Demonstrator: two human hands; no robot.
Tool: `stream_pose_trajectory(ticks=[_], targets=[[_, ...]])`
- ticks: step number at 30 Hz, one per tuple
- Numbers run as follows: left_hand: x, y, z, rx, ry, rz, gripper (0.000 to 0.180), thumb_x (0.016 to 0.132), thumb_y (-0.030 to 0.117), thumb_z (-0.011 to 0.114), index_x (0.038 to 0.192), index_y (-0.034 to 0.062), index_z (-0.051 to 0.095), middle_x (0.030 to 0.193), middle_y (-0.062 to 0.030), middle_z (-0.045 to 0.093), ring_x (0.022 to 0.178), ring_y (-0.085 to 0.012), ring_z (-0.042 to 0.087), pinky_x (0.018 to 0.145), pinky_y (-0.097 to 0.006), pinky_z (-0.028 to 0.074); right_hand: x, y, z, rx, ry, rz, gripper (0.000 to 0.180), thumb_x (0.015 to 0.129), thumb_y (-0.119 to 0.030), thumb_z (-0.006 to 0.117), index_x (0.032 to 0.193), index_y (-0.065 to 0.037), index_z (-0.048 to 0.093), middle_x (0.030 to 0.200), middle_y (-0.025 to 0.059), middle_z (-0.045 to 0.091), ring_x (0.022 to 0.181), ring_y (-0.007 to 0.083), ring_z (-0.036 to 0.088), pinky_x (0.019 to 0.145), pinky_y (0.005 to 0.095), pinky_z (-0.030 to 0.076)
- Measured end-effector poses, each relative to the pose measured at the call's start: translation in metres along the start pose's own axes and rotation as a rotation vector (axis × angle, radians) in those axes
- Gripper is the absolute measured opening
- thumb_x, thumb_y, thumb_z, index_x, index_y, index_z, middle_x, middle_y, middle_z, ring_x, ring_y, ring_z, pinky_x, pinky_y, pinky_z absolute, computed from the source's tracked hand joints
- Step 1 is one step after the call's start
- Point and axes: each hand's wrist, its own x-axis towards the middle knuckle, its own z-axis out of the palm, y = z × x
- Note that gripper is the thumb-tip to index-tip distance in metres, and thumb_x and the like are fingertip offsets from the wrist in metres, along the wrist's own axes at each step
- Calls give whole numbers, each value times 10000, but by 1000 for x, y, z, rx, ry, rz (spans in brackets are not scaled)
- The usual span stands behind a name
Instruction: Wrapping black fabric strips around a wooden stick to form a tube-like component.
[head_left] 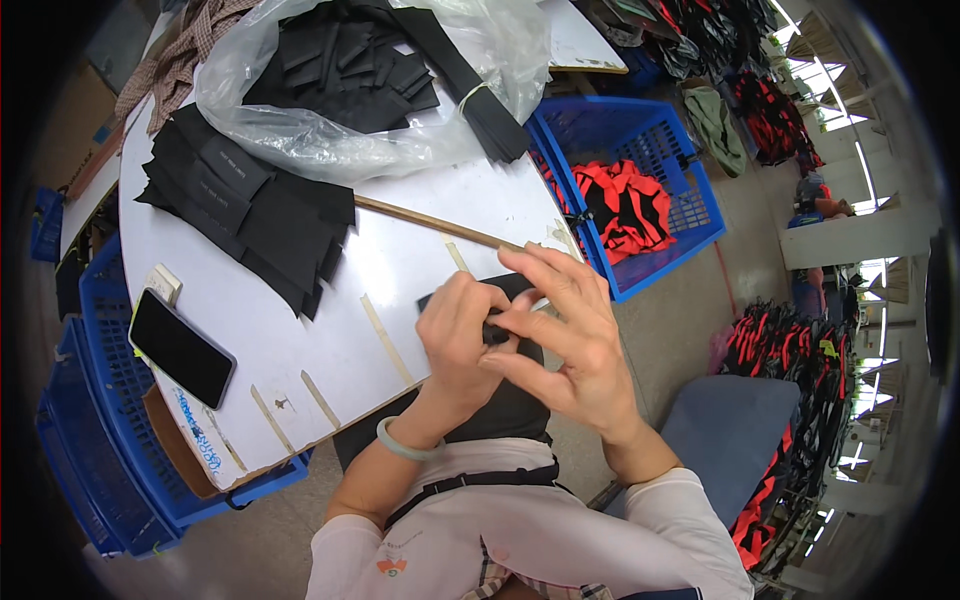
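My left hand (458, 335) is closed, its fingers wrapped around a small black fabric piece (494, 334) whose end shows between the two hands. From the right, my right hand (570, 335) meets it, with thumb and index fingertips on either side of that dark end and the other fingers raised and curved. Most of the piece is hidden by my fingers. Beyond the hands a thin wooden stick (435, 221) lies across the white table (350, 345). Left of the stick, black fabric pieces (262, 225) are fanned out in overlapping layers.
A clear plastic bag (300, 150) with black pieces inside lies at the table's far side. A phone (182, 348) rests near the left edge. Blue crates (640, 195) stand to the right, one holding red and black pieces, and more blue crates (110, 400) sit at left.
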Motion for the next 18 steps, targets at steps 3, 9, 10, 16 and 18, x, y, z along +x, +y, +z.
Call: stream_pose_trajectory(ticks=[3,9,10,16,18], targets=[[-1,4,1,-292,-16,-104,313,666,104,766,718,55,461,638,-64,416,538,-231,425,470,-362,326,-1,13,3,280,-22,12,144,654,-66,746,726,-19,630,1138,132,605,1116,300,507,886,397,401],[-1,2,-1,-131,36,-98,406,661,92,792,659,65,386,597,-55,370,487,-221,385,432,-340,291,0,-2,-1,213,111,-90,115,635,-10,715,709,-15,627,1067,144,625,1101,327,499,855,394,432],[-1,2,-2,-130,37,-100,406,661,92,792,659,65,386,597,-55,370,487,-221,385,432,-340,291,-2,0,-3,153,150,-167,132,618,-31,724,713,-19,633,1058,147,627,1087,329,501,853,405,425],[2,6,-6,-159,58,-53,410,664,105,798,654,64,390,580,-51,366,473,-212,380,423,-330,283,-4,2,-10,89,158,-309,243,580,-151,768,755,-30,652,1076,167,613,1076,335,502,868,443,394],[3,9,-7,-162,82,-63,402,667,101,795,652,68,394,584,-50,382,475,-216,393,428,-328,291,-1,-4,-15,183,59,-119,299,577,-183,790,789,-33,644,1130,176,582,1093,358,496,892,441,387]])
